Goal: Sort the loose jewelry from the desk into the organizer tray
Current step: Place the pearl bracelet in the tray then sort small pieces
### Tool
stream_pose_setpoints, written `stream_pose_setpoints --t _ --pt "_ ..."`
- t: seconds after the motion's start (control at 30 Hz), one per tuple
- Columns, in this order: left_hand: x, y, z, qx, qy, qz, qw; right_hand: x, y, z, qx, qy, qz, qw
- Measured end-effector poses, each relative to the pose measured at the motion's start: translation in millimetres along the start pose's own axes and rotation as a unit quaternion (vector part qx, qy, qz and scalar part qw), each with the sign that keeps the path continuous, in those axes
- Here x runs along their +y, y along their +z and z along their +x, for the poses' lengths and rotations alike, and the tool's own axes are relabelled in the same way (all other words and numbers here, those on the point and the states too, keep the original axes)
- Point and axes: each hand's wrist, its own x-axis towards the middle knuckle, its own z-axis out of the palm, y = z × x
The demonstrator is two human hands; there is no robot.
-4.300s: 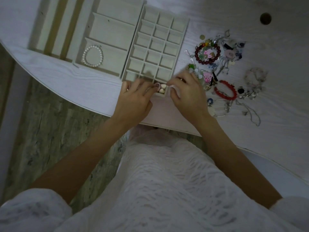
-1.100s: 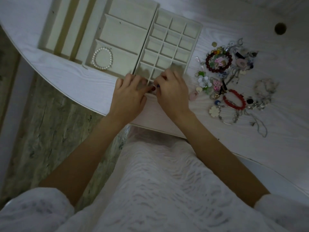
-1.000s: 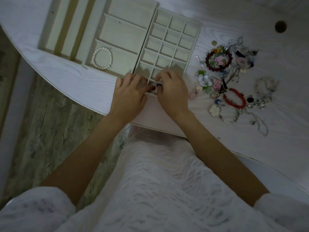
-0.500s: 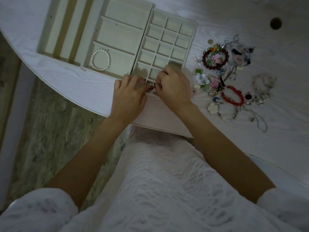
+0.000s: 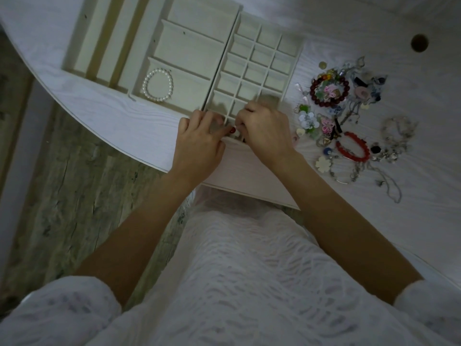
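Left hand (image 5: 199, 143) and right hand (image 5: 267, 131) together, pinching a small red-beaded piece (image 5: 232, 130) over organizer tray's (image 5: 259, 63) nearest cell. Probably placing step; next, release, reach jewelry pile (image 5: 349, 121) beside right hand.

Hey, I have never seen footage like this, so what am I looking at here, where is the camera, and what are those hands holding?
The camera sits on a person's head, looking down at their own bare hands over a pale desk. No machine is involved. A cream organizer tray lies on the desk; a pearl bracelet rests in one wide compartment. Loose jewelry is piled to the right, including a dark red bead bracelet and a red bracelet. The left hand and right hand meet at the tray's near edge, pinching something small; what it is stays hidden.
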Motion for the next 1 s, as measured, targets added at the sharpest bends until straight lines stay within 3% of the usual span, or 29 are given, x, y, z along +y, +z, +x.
stream_pose_setpoints --t 0.13,0.27,0.53,0.63,0.87,1.0 --pt "-1 1 -1 0.003 0.000 -0.002 1.000 -4 1 -4 -0.026 0.064 0.053 0.996" --pt "-2 1 -1 0.006 0.005 0.001 1.000 -7 1 -5 0.001 0.131 0.084 0.988" --pt "1 -1 -6 0.040 0.001 -0.018 0.999 6 -17 -36 0.108 0.123 0.196 0.967" --pt "7 -3 -11 0.074 0.012 -0.046 0.996 31 -30 -77 0.136 0.120 0.164 0.970" --pt "43 7 -15 0.053 0.063 -0.080 0.993 93 -14 -159 0.094 0.261 0.109 0.955" --pt "54 12 -18 0.029 0.069 -0.068 0.995 93 -4 -160 0.093 0.234 0.082 0.964"
